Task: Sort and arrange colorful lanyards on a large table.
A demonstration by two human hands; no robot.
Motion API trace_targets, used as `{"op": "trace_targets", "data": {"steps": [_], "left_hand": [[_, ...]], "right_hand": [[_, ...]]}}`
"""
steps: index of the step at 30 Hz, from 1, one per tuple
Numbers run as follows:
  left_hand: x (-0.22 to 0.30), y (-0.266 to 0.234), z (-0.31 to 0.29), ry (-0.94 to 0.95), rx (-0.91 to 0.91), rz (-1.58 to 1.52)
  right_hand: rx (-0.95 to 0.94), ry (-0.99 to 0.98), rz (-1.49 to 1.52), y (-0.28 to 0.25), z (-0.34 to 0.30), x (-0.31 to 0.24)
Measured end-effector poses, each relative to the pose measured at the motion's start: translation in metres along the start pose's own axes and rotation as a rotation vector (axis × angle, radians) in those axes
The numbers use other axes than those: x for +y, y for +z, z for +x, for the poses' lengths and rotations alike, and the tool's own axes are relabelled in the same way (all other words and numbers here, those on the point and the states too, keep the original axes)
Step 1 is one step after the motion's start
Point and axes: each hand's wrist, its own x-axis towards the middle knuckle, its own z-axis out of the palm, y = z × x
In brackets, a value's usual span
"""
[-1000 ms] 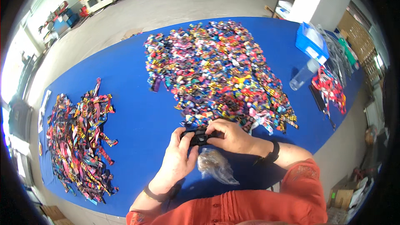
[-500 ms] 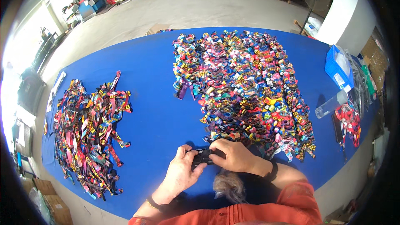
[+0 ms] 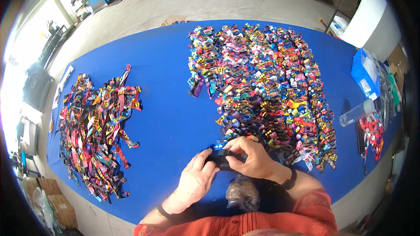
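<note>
Over the near edge of the blue-covered table, both my hands meet at a small black object (image 3: pixel 221 159) whose exact kind I cannot make out. My left hand (image 3: pixel 196 180) has its fingers closed on the object's left side, the fingertips partly hidden. From the right, the thumb and forefinger of my right hand (image 3: pixel 256 159) pinch it. Just below my right hand lies a crumpled clear plastic bag (image 3: pixel 243 193). Rows of looped, multicoloured patterned straps (image 3: pixel 262 83) lie just beyond my hands.
A loose heap of patterned straps (image 3: pixel 94 135) covers the left side of the blue tablecloth (image 3: pixel 166 83). At the right stand a blue bin (image 3: pixel 365 75), a clear plastic bottle (image 3: pixel 356 112) lying down, and a bunch of red straps (image 3: pixel 372 135).
The scene has shifted slightly right and up in view. My left fingers have moved closer together against the black object, and my right hand has turned a little while still pinching it.
</note>
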Motion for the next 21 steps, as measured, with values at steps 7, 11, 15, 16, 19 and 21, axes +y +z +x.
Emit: {"op": "trace_targets", "data": {"steps": [7, 11, 15, 16, 19, 21], "left_hand": [[-0.006, -0.023, 0.014, -0.279, 0.106, -0.713], [-0.029, -0.028, 0.038, -0.489, 0.224, -1.494], [-0.057, -0.010, 0.057, -0.515, 0.240, -1.716], [-0.058, -0.007, 0.057, -0.532, 0.239, -1.761], [-0.059, 0.001, 0.058, -0.562, 0.214, -1.821], [-0.062, 0.006, 0.056, -0.534, 0.131, -1.874]], "right_hand": [[0.239, 0.005, 0.344, 0.002, 0.028, 0.003], [0.075, -0.018, 0.275, -0.004, 0.053, -0.003], [-0.018, 0.216, 0.496, -0.002, 0.063, -0.001], [-0.054, 0.213, 0.539, -0.001, 0.063, 0.001], [-0.074, 0.203, 0.445, -0.001, 0.061, -0.001], [-0.020, 0.034, 0.259, 0.003, 0.061, -0.005]]}}
